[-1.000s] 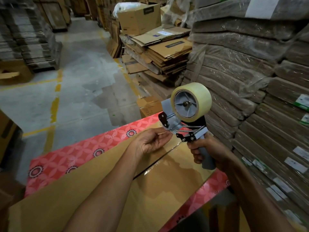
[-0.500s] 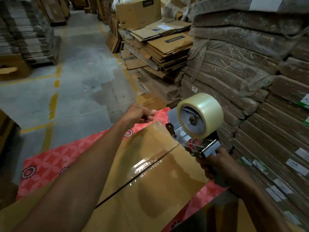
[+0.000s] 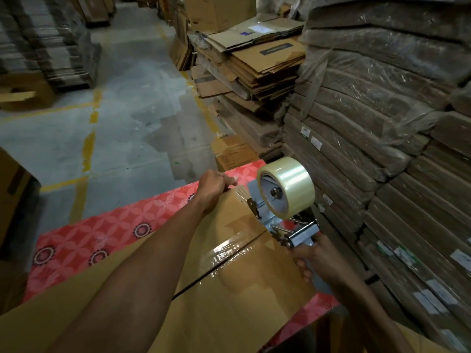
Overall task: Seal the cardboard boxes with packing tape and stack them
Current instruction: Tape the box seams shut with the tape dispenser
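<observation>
left hand [image 3: 216,186] has moved from the dispenser mouth to the far edge of the cardboard box [image 3: 242,301], fingers curled over it, likely pinning the tape end. right hand [image 3: 314,262] is wrapped round the tape dispenser [image 3: 283,197] handle at the seam. box lies on the red table cover [image 3: 89,238]. far end looks anchored; seam run nearly done.

- The left arm, bare, reaches forward nearly straight from the lower left towards the middle of the view.
- The left hand [image 3: 214,188] lies knuckles up, thumb pointing right, its fingers bent down out of sight; whether they grip anything cannot be told.
- The right forearm comes in from the lower right corner.
- The right hand [image 3: 317,261] wraps its fingers round the handle of a tape dispenser [image 3: 283,200].
</observation>
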`<state>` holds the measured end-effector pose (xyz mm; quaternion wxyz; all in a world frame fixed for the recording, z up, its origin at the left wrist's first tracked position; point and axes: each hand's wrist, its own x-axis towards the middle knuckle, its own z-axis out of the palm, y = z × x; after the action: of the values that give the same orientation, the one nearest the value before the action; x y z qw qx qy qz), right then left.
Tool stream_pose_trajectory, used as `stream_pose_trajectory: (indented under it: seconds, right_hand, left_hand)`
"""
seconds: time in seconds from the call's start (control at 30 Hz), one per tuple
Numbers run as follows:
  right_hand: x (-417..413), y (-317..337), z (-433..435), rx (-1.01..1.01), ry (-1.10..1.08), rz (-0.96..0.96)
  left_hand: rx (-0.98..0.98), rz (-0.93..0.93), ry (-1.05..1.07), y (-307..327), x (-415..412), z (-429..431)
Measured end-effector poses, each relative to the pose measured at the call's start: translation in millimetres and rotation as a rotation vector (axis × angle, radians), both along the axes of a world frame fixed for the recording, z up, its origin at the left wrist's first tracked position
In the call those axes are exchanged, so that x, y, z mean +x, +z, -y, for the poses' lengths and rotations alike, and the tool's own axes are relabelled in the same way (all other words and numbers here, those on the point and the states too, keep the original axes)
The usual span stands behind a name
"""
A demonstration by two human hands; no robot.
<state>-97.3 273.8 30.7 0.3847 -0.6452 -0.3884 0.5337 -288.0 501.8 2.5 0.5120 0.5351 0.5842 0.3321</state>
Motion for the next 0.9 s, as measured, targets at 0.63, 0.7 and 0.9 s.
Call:
stream_pose_trajectory:
  seconds: [0.63, 0.7, 0.9]
  right_hand:
    - [-6, 2, -9, -0.113, -0.024, 0.089]
    - [-8, 3, -9, -0.107, -0.038, 0.088]
    - [-4, 9, -8, -0.088, 0.035, 0.108]
  left_hand:
    - [-0.102, -0.301, -0.083, -4, -2, -3]
    - [0.112, -0.444, -0.078, -2, 6, 4]
    - [0.466, -0.75, -0.334, -8, 30, 41]
